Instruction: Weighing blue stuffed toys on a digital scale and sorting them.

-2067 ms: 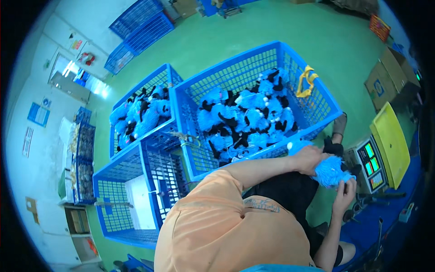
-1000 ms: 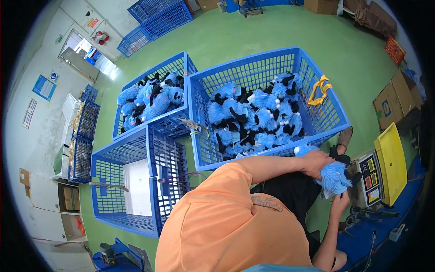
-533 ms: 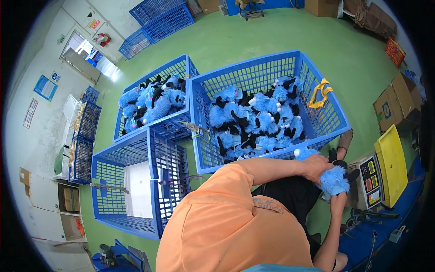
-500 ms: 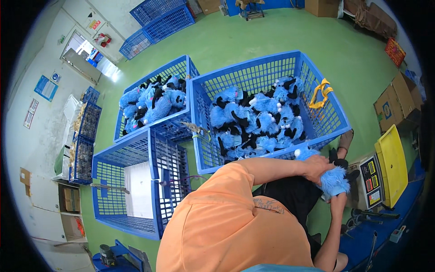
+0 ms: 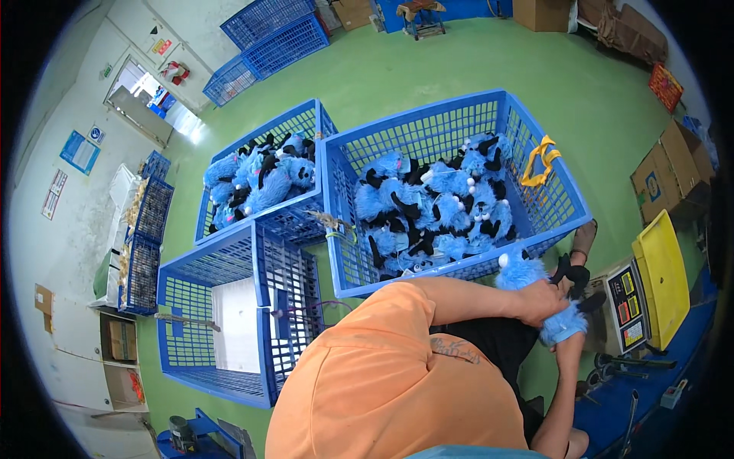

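Observation:
A furry blue plush toy [image 5: 522, 271] with black limbs and white ball eyes is held over my lap, in front of the big crate. My left hand [image 5: 541, 301] is closed around its middle, near the black limbs. At the toy's lower end my right hand [image 5: 569, 346] grips the fur; most of its fingers are hidden by the toy. A large blue crate [image 5: 413, 126] holds many similar plush toys [image 5: 451, 177] in a loose heap. More such toys [image 5: 267, 183] lie in a second blue crate [image 5: 264, 126] behind it to the left.
A third blue crate [image 5: 202, 275] with a white sheet at its bottom stands at left. On my right are a digital scale [image 5: 628, 306], a yellow tray [image 5: 664, 283] and a blue bench [image 5: 612, 409] with metal tools. A cardboard box [image 5: 669, 172] sits farther right.
My left hand has shifted slightly down along the toy, showing more of its head and black limbs. The right hand stays at the lower end. The whole view has moved a little.

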Demonstrator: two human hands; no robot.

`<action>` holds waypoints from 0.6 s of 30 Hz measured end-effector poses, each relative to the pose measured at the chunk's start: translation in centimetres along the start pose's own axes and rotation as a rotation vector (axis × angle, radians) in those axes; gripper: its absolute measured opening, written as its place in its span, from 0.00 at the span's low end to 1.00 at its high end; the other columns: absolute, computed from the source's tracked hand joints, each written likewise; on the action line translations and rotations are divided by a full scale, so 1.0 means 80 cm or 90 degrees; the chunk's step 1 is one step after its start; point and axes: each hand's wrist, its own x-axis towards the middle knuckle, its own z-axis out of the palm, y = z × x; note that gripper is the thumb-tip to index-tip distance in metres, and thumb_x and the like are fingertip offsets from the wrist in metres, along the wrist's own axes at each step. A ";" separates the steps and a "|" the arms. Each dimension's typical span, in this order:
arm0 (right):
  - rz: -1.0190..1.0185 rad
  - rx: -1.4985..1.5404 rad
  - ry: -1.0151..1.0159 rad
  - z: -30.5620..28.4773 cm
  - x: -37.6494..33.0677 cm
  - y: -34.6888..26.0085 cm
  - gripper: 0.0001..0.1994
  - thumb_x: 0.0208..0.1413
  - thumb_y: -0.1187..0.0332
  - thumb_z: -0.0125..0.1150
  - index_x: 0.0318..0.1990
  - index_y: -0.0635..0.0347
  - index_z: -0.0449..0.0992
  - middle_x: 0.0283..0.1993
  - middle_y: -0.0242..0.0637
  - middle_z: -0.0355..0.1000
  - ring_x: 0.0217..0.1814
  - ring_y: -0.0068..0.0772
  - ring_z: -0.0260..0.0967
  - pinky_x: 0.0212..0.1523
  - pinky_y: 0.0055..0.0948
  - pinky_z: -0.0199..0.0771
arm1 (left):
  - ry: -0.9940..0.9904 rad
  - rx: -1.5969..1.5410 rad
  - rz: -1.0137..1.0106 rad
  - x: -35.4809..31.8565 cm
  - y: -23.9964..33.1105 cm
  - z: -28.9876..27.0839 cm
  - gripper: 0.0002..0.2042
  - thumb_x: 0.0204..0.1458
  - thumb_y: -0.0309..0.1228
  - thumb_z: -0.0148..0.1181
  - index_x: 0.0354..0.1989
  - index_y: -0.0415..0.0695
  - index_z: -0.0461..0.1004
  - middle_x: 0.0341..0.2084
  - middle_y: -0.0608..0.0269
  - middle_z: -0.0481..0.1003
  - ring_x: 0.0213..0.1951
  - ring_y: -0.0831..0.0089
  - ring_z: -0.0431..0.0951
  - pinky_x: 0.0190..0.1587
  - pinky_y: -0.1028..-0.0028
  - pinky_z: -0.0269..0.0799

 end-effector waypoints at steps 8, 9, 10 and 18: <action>0.078 0.293 -0.173 0.020 -0.014 -0.015 0.08 0.63 0.65 0.56 0.43 0.60 0.75 0.29 0.31 0.71 0.17 0.22 0.61 0.16 0.24 0.60 | 0.063 0.100 0.043 -0.020 0.019 -0.010 0.20 0.41 0.35 0.68 0.42 0.46 0.72 0.37 0.54 0.73 0.39 0.56 0.75 0.46 0.54 0.69; 0.126 0.293 -0.147 0.020 -0.012 -0.011 0.08 0.63 0.65 0.56 0.43 0.59 0.75 0.29 0.31 0.71 0.18 0.22 0.62 0.16 0.24 0.60 | 0.102 0.101 0.060 -0.020 0.020 -0.010 0.19 0.41 0.35 0.68 0.42 0.46 0.72 0.36 0.55 0.73 0.39 0.56 0.75 0.47 0.54 0.68; 0.085 0.332 -0.177 0.020 -0.010 -0.007 0.08 0.64 0.65 0.56 0.44 0.59 0.75 0.30 0.31 0.71 0.18 0.22 0.62 0.16 0.24 0.60 | 0.067 0.117 0.042 -0.020 0.020 -0.009 0.19 0.41 0.35 0.68 0.42 0.46 0.72 0.36 0.55 0.73 0.39 0.56 0.75 0.47 0.54 0.68; -0.236 0.099 0.024 0.033 -0.012 0.007 0.07 0.63 0.66 0.57 0.45 0.55 0.73 0.29 0.28 0.69 0.18 0.19 0.59 0.19 0.21 0.58 | 0.103 0.079 0.004 -0.019 0.013 0.012 0.17 0.42 0.35 0.67 0.40 0.47 0.72 0.36 0.55 0.73 0.39 0.56 0.75 0.49 0.53 0.67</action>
